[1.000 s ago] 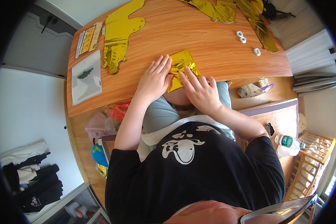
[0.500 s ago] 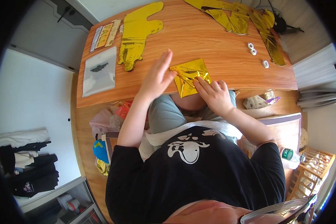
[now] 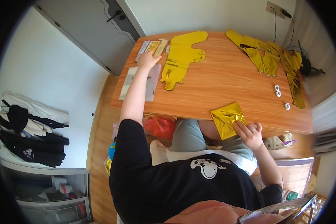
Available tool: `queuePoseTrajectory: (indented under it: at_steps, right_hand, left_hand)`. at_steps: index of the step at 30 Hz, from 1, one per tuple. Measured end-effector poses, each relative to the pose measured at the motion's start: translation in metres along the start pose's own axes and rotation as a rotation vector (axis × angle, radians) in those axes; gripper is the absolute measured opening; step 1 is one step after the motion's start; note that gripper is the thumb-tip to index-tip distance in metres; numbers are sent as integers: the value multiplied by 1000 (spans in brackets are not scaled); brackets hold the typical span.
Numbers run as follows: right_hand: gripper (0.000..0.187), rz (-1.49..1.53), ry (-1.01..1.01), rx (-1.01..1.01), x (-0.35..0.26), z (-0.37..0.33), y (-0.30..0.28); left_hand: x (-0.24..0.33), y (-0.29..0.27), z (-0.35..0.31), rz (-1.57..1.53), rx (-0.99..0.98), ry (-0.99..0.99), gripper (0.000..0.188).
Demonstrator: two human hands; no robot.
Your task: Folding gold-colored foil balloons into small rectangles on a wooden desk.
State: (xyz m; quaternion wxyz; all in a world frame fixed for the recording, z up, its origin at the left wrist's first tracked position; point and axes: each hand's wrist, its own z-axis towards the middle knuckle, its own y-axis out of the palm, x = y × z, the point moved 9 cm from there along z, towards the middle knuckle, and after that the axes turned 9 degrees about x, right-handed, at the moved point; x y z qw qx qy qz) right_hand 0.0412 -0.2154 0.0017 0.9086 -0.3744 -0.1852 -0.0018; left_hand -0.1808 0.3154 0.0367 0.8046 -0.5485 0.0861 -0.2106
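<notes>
My right hand (image 3: 250,134) lies on a folded square of shiny gold foil (image 3: 227,114) at the table's near edge, fingers stretched over its right side. The foil's lower corner hangs past the edge. My left arm is stretched out to the far left of the table. There my left hand (image 3: 147,61) is over the near end of several flat printed strips (image 3: 153,45), thumb apart from the fingers; its fingertips are partly hidden. Just below that hand lies a clear plastic sleeve (image 3: 128,84), partly covered by my forearm.
A flat gold foil balloon (image 3: 181,52) lies right of the strips. More gold foil pieces (image 3: 263,61) lie at the far right, beside small white tape rolls (image 3: 277,91). A black object with cables (image 3: 306,63) stands at the back right corner. A red bag (image 3: 158,125) is under the table.
My left hand has left the foil square and reached to the far left, over the printed strips. My right hand stays on the foil. The view has shifted toward the left and the back.
</notes>
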Motion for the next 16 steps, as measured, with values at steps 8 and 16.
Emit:
queuePoseTrajectory:
  at_steps: [8, 16]
  right_hand:
    - [33, 34, 64, 100, 8, 3, -9]
    - [29, 28, 199, 123, 21, -7, -11]
  left_hand:
    - [-20, 62, 36, -27, -117, -64, 80]
    - [-28, 92, 50, -137, -209, -113, 69]
